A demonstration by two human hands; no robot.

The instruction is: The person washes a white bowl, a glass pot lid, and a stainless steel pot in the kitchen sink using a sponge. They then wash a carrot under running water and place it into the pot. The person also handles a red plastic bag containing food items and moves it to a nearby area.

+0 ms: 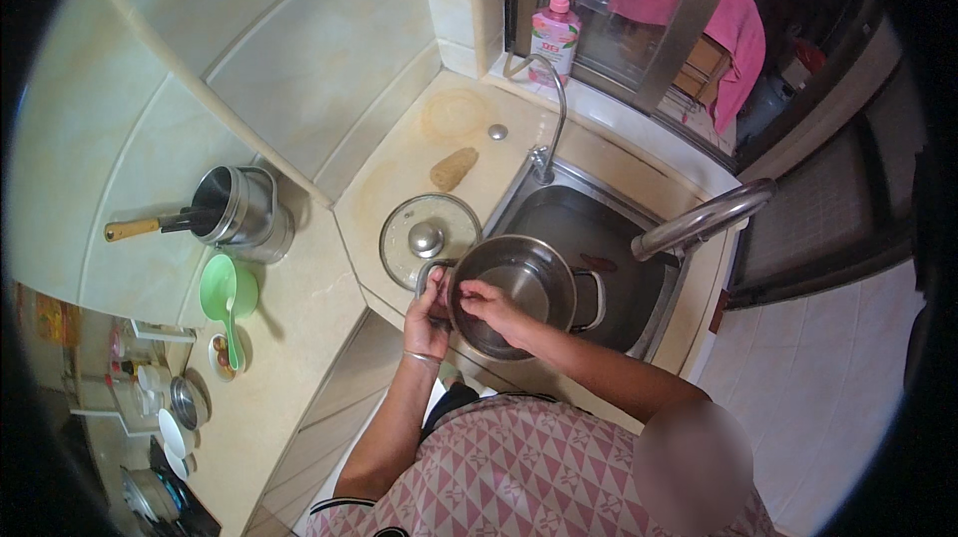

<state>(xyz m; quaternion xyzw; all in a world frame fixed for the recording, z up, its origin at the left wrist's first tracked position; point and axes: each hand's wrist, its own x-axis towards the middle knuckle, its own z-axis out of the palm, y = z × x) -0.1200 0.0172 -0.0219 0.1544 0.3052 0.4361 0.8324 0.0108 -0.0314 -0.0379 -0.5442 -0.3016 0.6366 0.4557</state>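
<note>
A stainless steel pot (554, 261) with two loop handles is tilted over the front left part of the sink (636, 312). My left hand (429, 316) grips the pot's left handle and rim. Inside the pot, against its left wall, is my right hand (486, 306), its fingers bent; whether they hold anything is hidden. A glass lid (404, 237) with a metal knob lies on the counter just left of the pot. Behind the lid sits a tan loofah-like scrubber (453, 169). A reddish-brown piece (599, 262) lies in the sink.
A thick faucet (703, 219) reaches over the sink from the right, and a thin curved tap (561, 110) stands behind it. A pink pump bottle (555, 39) is on the sill. Leftward are a metal pot (251, 215), a green ladle cup (224, 286) and several dishes.
</note>
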